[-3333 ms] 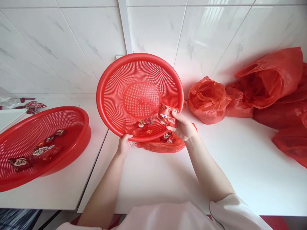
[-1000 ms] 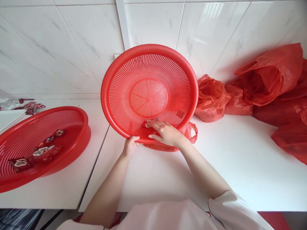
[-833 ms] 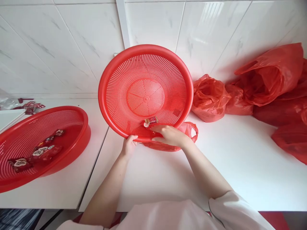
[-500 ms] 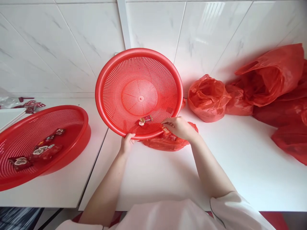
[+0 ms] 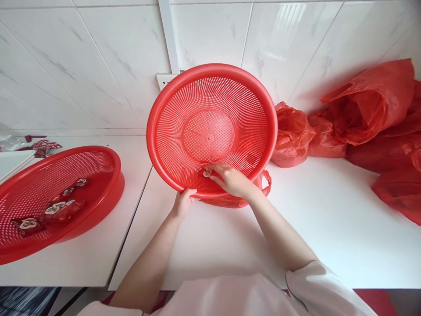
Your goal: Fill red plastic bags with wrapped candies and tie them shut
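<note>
A large red perforated plastic basket is tipped so that its inside faces me. My left hand is closed on its lower rim, with the thumb over the edge. My right hand reaches into the lower part of the basket, thumb and fingers apart. At the fingertips lies a small wrapped candy in a dark red wrapper with a pale label. The fingers partly cover this spot, so other pieces there may be hidden. Beneath the basket lies a red plastic bag, mostly covered by it.
Left, a second red basket holds several dark red wrapped packets. Several red plastic bags stand at the right against the tiled wall. A white socket shows behind the tipped basket. A seam runs between the white tables.
The tipped basket has shifted right with my left hand on its rim. My right hand has moved left from above the bag into the basket, beside the candy.
</note>
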The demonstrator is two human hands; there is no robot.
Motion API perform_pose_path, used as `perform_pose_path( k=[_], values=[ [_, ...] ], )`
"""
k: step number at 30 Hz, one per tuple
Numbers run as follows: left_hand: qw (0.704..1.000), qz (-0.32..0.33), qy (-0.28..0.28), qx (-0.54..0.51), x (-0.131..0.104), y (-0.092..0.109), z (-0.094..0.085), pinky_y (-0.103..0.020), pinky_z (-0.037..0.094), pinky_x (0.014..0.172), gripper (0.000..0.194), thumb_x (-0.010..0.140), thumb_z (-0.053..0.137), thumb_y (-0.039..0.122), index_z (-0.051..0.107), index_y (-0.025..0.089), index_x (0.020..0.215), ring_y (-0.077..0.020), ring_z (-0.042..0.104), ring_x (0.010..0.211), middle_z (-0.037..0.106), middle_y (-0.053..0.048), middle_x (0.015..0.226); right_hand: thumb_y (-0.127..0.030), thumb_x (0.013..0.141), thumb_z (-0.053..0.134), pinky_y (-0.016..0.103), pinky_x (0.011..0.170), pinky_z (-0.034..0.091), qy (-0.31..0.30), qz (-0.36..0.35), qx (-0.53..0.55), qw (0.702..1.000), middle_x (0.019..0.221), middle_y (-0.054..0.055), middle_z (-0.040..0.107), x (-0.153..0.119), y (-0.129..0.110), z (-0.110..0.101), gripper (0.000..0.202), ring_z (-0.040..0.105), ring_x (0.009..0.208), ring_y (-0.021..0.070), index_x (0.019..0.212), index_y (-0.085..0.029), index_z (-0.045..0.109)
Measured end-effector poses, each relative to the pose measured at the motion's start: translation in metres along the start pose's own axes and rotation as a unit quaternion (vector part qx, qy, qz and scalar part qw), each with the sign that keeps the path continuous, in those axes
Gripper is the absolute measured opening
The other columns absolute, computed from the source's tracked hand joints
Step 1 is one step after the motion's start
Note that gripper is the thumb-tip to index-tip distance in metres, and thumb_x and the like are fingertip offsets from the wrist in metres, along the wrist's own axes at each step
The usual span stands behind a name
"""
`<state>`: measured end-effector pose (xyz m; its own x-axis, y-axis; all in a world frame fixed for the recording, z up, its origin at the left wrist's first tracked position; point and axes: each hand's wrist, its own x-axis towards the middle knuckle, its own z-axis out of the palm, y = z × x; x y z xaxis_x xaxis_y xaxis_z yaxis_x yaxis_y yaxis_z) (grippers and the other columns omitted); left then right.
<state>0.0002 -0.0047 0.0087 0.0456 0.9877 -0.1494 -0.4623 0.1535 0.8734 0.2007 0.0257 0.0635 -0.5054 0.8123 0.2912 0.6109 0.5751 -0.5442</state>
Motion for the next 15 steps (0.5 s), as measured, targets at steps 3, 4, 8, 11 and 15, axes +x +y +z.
perform_pose_path(
  k=[3,4,8,11,15],
  values=[
    [0.999,-0.001,-0.039,-0.012,-0.002,0.0,0.004,-0.031,0.05,0.067,0.016,0.067,0.064,0.018,0.067,0.02,0.082,-0.023,0.064,0.091,0.069,-0.004,0.089,-0.037,0.094,0.045,0.045,0.105,0.036,-0.05,-0.028,-0.022,0.998,0.13,0.014,0.058,0.001,-0.005,0.009,0.043,0.051,0.124,0.0271,0.131,-0.017,0.052],
    [0.999,0.002,-0.042,-0.016,-0.002,0.001,0.004,-0.032,0.051,0.069,0.016,0.068,0.063,0.017,0.067,0.02,0.083,-0.0232,0.064,0.094,0.069,-0.004,0.092,-0.038,0.094,0.045,0.045,0.105,0.036,-0.06,-0.035,-0.021,0.997,0.127,0.014,0.06,0.001,-0.007,0.009,0.042,0.053,0.121,0.0271,0.129,-0.018,0.054],
    [0.999,0.001,-0.022,-0.023,0.001,0.008,0.002,-0.033,0.053,0.073,0.019,0.066,0.062,0.018,0.069,0.018,0.085,-0.0255,0.065,0.098,0.07,-0.007,0.097,-0.041,0.086,0.06,0.036,0.089,0.046,-0.1,-0.054,0.022,0.993,0.113,0.007,0.067,-0.001,-0.011,0.0,0.038,0.063,0.102,0.0232,0.119,-0.024,0.061],
    [0.999,0.002,-0.006,-0.041,0.004,0.012,-0.001,-0.035,0.054,0.074,0.025,0.065,0.062,0.018,0.069,0.017,0.088,-0.0261,0.065,0.098,0.07,-0.007,0.098,-0.033,0.076,0.072,0.03,0.077,0.049,-0.103,-0.046,0.048,0.992,0.106,0.005,0.068,-0.001,-0.011,-0.005,0.039,0.064,0.09,0.02,0.113,-0.025,0.063],
    [0.999,0.003,0.021,-0.043,0.009,0.012,-0.007,-0.035,0.053,0.069,0.022,0.062,0.064,0.02,0.067,0.016,0.084,-0.0264,0.066,0.093,0.07,-0.007,0.092,-0.022,0.083,0.062,0.029,0.076,0.05,-0.056,-0.02,0.096,0.994,0.097,0.003,0.071,-0.002,-0.012,-0.009,0.021,0.065,0.084,0.017,0.104,-0.024,0.068]
  ],
)
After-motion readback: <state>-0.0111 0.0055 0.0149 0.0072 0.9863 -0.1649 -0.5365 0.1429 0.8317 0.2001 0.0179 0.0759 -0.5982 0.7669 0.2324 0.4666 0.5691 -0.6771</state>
